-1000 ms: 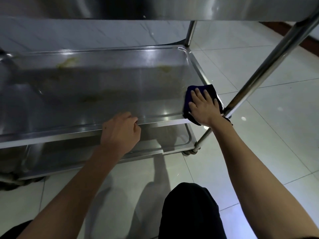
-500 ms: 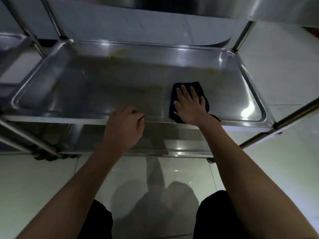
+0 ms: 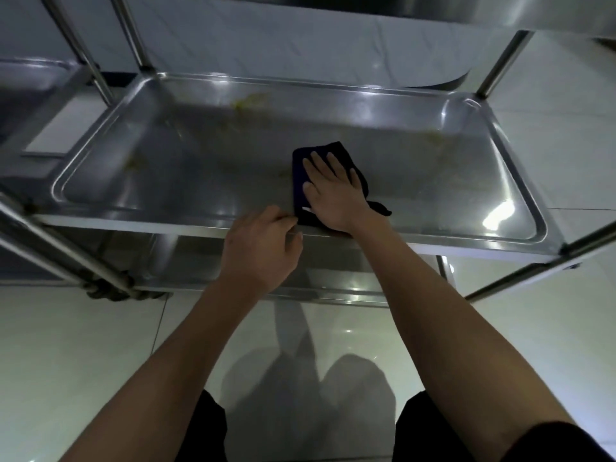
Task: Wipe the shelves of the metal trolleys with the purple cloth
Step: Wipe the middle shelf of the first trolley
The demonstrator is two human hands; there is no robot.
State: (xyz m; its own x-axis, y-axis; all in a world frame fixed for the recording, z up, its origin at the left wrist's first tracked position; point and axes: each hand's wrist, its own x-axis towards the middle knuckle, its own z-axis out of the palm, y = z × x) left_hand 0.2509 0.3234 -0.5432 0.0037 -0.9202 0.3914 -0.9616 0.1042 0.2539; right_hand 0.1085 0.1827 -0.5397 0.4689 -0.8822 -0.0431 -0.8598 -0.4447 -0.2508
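A glossy pale tiled floor spreads beneath everything, catching a dim shadow. On the floor, toward its far left, lies a flat white panel, possibly a board. A grey marbled wall rises behind the floor.

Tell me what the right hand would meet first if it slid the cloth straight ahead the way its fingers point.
Probably the yellowish smear near the middle shelf's far rim; the right hand, flat on the purple cloth, points up-left over bare steel.
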